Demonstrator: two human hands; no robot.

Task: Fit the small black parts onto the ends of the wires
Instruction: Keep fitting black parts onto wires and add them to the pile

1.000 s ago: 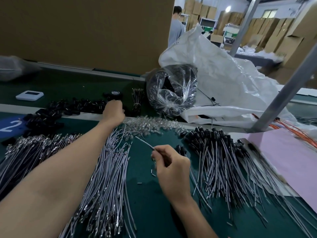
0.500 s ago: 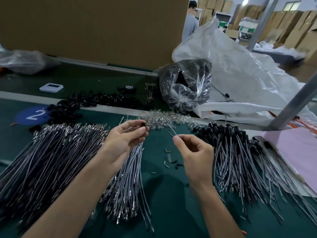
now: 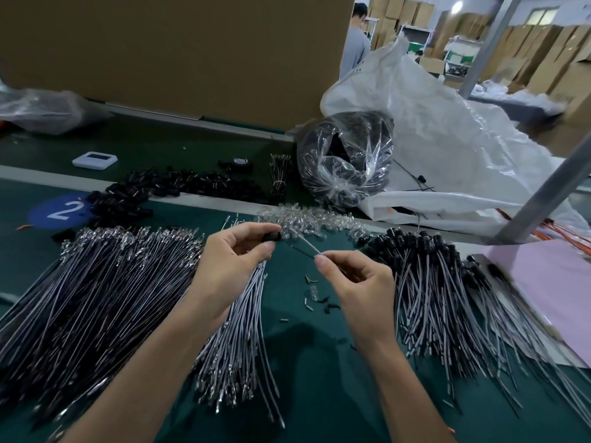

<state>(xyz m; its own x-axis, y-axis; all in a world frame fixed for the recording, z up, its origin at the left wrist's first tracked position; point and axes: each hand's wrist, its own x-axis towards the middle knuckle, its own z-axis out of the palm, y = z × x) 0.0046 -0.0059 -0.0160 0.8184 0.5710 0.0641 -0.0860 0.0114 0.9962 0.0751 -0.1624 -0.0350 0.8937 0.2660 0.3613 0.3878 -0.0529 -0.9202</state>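
Green matting covers the desk (image 3: 303, 394) in front of you, backed by a tall cardboard wall (image 3: 192, 52), with a person (image 3: 355, 43) standing among stacked cartons far behind. Your left hand (image 3: 236, 260) is raised above the matting, its fingers (image 3: 256, 227) curled, thumb and forefinger pinching one small black part (image 3: 271, 237). Your right hand (image 3: 355, 282) is just beside it, fingers (image 3: 323, 260) pinched on a white wire (image 3: 305, 244) that slants up toward the part. The wire's far end is just beside the part; whether it has entered cannot be told.

Bare wires (image 3: 96, 282) fan out in a wide heap on your left, and a narrower bundle (image 3: 243, 330) lies under your left wrist. On your right lies a heap of capped wires (image 3: 447, 282), black parts on their far ends. More loose black parts (image 3: 166, 187) are strewn across the far side of the desk near a blue disc marked 2 (image 3: 60, 211). Clear little pieces (image 3: 313, 219) form a pile just past your hands. Behind them sit a clear bag (image 3: 345, 161) of dark contents and a big white sack (image 3: 447, 123). A pink sheet (image 3: 550, 282) lies at the right edge.
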